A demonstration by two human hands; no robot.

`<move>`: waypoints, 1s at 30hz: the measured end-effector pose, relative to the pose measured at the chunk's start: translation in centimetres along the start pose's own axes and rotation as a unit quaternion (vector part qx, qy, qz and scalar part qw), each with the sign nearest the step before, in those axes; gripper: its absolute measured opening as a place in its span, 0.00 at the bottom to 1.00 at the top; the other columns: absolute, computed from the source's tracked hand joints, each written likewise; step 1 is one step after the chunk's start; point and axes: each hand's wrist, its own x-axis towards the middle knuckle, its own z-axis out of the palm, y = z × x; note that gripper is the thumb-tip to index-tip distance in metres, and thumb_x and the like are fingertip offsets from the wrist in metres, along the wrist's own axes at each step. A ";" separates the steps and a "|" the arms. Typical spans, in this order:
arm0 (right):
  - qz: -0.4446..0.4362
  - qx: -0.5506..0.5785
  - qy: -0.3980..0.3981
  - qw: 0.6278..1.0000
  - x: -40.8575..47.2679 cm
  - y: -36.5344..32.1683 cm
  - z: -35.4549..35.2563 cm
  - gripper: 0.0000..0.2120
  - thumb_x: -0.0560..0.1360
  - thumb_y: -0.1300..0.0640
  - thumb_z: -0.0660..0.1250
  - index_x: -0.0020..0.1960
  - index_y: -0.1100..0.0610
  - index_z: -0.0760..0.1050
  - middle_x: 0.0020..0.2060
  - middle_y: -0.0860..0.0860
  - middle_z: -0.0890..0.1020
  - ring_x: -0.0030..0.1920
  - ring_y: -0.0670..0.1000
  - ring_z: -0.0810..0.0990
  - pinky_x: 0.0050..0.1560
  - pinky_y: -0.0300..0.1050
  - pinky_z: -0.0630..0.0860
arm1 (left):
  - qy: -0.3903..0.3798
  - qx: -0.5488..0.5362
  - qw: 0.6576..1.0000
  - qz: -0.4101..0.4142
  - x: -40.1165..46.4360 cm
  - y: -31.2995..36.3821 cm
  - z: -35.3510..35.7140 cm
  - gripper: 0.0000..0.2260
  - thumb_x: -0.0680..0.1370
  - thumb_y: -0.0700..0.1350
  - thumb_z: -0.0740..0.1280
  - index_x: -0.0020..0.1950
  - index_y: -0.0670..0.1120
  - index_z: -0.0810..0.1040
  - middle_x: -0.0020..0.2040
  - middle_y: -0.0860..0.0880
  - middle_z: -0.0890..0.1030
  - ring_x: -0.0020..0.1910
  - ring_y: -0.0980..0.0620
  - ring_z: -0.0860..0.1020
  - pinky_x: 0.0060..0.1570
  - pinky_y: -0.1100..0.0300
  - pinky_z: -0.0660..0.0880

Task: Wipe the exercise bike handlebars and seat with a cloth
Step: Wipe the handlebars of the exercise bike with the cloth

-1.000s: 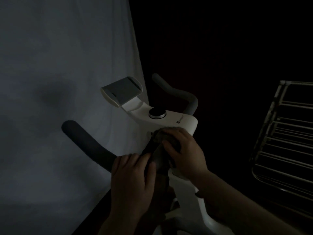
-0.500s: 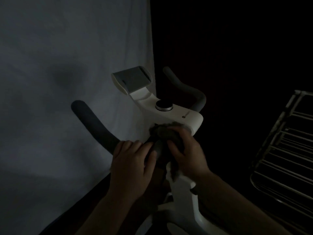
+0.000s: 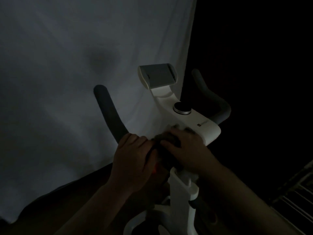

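At bottom of view, both forearms reach up from the lower edge toward the bike's white post (image 3: 183, 189), which rises between them. Lower right: wire bars of a drying rack (image 3: 298, 197), well apart from the arms, with dark open space between. Very dim light; detail poor.

Left hand (image 3: 131, 160): fingers curled over the base of the left handlebar (image 3: 108, 112), where the dark grip meets the white console; it seems also to touch the cloth's left edge, but I cannot tell if it grips it. Right hand (image 3: 186, 148): fingers curled over the dark cloth (image 3: 162, 141), pressing it onto the near edge of the console (image 3: 194, 122); fingertips blurred. Cloth lies bunched between the two hands, just beside the left grip's base.

Farther on the console: round knob (image 3: 182, 108), then a tilted grey holder (image 3: 158, 75). Right handlebar (image 3: 211, 97) curves off into darkness, untouched. Seat not in view.

Behind, left: pale sheet (image 3: 67, 73) hanging as a backdrop, its right edge just behind the holder. Right of that, black.
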 end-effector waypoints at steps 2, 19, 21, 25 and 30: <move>0.048 0.037 -0.072 0.996 1.7 0.5 -2.4 0.11 0.78 0.45 0.61 0.57 0.46 0.75 0.53 0.45 0.79 0.52 0.43 0.77 0.51 0.35 0.72 | -0.001 0.011 1.000 -0.017 0.0 0.2 0.1 0.15 0.79 0.50 0.55 0.47 0.47 0.79 0.39 0.51 0.78 0.40 0.54 0.72 0.50 0.63 0.61; 0.068 0.264 0.444 0.853 -2.6 0.8 7.9 0.20 0.78 0.54 0.63 0.63 0.35 0.62 0.61 0.36 0.70 0.63 0.38 0.70 0.61 0.35 0.71 | -0.032 0.010 0.999 -0.021 0.0 0.2 -0.3 0.14 0.78 0.52 0.56 0.51 0.49 0.80 0.44 0.54 0.79 0.44 0.57 0.72 0.49 0.63 0.62; 0.108 0.285 0.461 0.834 -2.3 0.4 7.8 0.20 0.77 0.56 0.63 0.62 0.37 0.63 0.60 0.37 0.69 0.62 0.37 0.70 0.62 0.36 0.71 | -0.045 0.012 0.999 -0.016 0.0 0.1 -0.4 0.15 0.79 0.52 0.56 0.52 0.49 0.80 0.44 0.54 0.79 0.45 0.57 0.72 0.49 0.63 0.62; 0.041 0.183 0.392 0.901 -3.4 -0.6 8.1 0.15 0.76 0.48 0.63 0.63 0.43 0.69 0.60 0.34 0.68 0.63 0.37 0.68 0.63 0.33 0.68 | -0.077 0.000 0.997 0.003 0.0 -0.3 -1.0 0.16 0.79 0.53 0.55 0.54 0.49 0.80 0.46 0.55 0.80 0.46 0.58 0.72 0.51 0.65 0.61; 0.066 0.001 0.395 0.916 -2.9 0.2 5.8 0.17 0.75 0.44 0.60 0.59 0.50 0.77 0.53 0.45 0.78 0.54 0.43 0.66 0.52 0.43 0.69 | -0.109 -0.021 0.992 0.057 1.1 -3.1 -2.7 0.18 0.80 0.55 0.52 0.50 0.51 0.81 0.46 0.57 0.78 0.48 0.60 0.73 0.52 0.61 0.68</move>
